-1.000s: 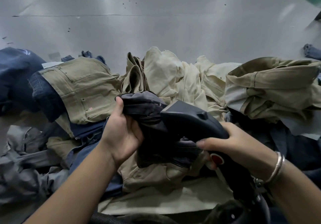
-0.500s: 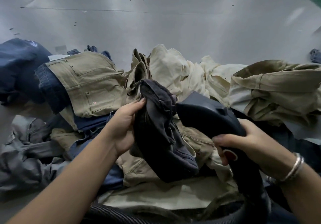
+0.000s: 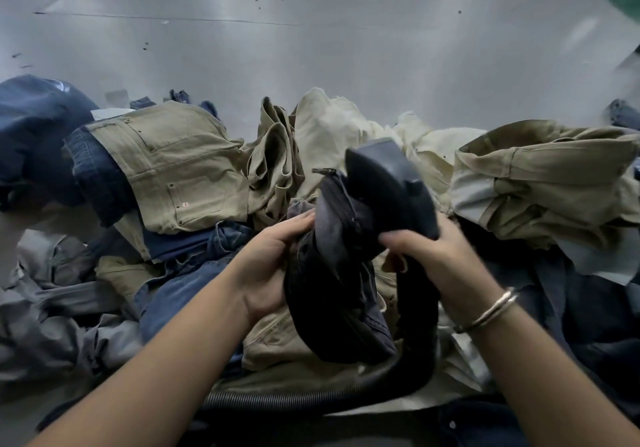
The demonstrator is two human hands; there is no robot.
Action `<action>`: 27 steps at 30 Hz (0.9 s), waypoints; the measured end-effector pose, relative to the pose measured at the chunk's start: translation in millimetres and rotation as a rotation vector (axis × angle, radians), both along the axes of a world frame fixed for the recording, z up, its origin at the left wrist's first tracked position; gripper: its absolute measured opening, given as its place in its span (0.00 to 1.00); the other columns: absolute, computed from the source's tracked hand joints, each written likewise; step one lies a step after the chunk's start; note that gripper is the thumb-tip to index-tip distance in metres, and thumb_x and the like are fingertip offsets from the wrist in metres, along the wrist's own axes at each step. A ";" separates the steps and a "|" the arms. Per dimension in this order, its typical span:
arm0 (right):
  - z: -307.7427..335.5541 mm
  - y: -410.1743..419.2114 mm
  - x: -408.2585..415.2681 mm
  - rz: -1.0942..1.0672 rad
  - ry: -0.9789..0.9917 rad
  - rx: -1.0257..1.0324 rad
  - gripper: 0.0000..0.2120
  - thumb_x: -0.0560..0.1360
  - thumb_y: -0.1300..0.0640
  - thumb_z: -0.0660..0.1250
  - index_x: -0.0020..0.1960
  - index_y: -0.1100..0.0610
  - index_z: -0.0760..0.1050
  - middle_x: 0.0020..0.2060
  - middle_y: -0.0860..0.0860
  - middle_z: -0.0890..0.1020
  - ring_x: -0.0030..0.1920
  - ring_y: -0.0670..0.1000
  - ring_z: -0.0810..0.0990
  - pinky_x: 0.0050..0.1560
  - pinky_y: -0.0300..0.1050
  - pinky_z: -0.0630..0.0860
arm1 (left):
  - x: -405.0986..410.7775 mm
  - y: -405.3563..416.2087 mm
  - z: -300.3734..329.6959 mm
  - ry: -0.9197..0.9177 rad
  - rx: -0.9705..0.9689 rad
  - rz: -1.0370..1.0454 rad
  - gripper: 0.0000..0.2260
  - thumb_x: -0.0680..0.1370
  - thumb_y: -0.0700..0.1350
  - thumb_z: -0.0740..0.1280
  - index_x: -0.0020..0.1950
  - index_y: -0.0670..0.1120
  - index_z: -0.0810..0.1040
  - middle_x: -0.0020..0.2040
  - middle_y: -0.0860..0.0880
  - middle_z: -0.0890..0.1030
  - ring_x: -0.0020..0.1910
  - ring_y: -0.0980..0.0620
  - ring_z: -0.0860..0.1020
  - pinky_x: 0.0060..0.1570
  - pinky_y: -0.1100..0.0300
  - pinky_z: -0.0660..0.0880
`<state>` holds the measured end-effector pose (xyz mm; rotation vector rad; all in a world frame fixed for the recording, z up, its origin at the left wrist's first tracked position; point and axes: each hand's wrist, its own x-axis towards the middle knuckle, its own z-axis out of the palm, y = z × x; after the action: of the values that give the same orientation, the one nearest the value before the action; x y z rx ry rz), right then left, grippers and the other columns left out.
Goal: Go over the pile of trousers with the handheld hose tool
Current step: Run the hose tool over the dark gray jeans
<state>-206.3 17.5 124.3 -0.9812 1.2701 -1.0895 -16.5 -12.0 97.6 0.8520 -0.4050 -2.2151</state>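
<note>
The left hand [image 3: 273,259] curls its fingers and thumb round the bunched dark navy trousers [image 3: 341,294], gripping their left edge above the heap; the right hand [image 3: 436,256] wraps closed around the black plastic handheld hose tool [image 3: 391,186], whose broad head presses against the same dark garment; a black ribbed hose [image 3: 277,398] trails beneath both forearms; a silver bangle [image 3: 491,311] circles the right wrist; the mixed pile of khaki, cream and blue trousers [image 3: 180,169] lies on the grey table [image 3: 311,48].
</note>
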 end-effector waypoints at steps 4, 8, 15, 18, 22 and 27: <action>-4.0 -5.5 10.5 -0.051 -0.001 0.011 0.09 0.71 0.73 0.66 0.38 0.60 0.73 0.25 0.52 0.74 0.25 0.48 0.72 0.26 0.39 0.70 | 2.9 -5.5 2.9 -0.091 0.045 -0.008 0.13 0.69 0.42 0.63 0.41 0.36 0.84 0.39 0.41 0.84 0.38 0.46 0.84 0.40 0.54 0.82; 8.0 -9.7 1.7 -0.021 -0.025 -0.012 0.04 0.71 0.73 0.65 0.42 0.67 0.74 0.25 0.53 0.77 0.24 0.46 0.74 0.27 0.37 0.71 | 7.6 -12.2 2.8 -0.110 0.057 0.060 0.14 0.70 0.42 0.60 0.41 0.36 0.84 0.41 0.40 0.83 0.39 0.44 0.83 0.41 0.53 0.82; -3.7 -6.6 21.2 -0.055 0.062 -0.019 0.10 0.67 0.70 0.70 0.42 0.59 0.74 0.23 0.45 0.76 0.25 0.42 0.73 0.26 0.34 0.70 | -8.2 -9.9 -0.1 -0.033 0.047 0.036 0.16 0.71 0.42 0.59 0.43 0.36 0.84 0.44 0.39 0.84 0.41 0.44 0.84 0.43 0.52 0.82; -3.1 -14.2 22.3 -0.101 0.072 -0.032 0.10 0.59 0.63 0.68 0.40 0.56 0.74 0.24 0.43 0.76 0.27 0.42 0.73 0.29 0.35 0.70 | -12.8 -8.2 2.0 -0.066 0.055 0.019 0.16 0.71 0.42 0.60 0.41 0.36 0.85 0.41 0.40 0.84 0.39 0.45 0.84 0.38 0.54 0.82; 3.8 -17.4 10.9 -0.094 0.057 -0.038 0.09 0.58 0.62 0.67 0.38 0.56 0.73 0.25 0.45 0.75 0.28 0.44 0.73 0.29 0.37 0.69 | -1.6 -24.4 13.0 -0.303 -0.140 0.106 0.14 0.75 0.38 0.62 0.57 0.38 0.80 0.46 0.42 0.84 0.40 0.48 0.83 0.40 0.58 0.81; 7.0 -21.4 -0.6 -0.225 -0.021 0.016 0.06 0.68 0.71 0.67 0.37 0.61 0.75 0.29 0.56 0.74 0.34 0.55 0.72 0.38 0.48 0.69 | 14.2 -26.6 11.0 -1.484 -0.983 0.712 0.10 0.75 0.38 0.68 0.55 0.44 0.72 0.51 0.49 0.72 0.49 0.48 0.75 0.54 0.61 0.73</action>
<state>-206.9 -3.9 131.3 -0.8268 1.3938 -1.2564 -2.2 -38.6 108.6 1.5218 -1.3929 -0.2630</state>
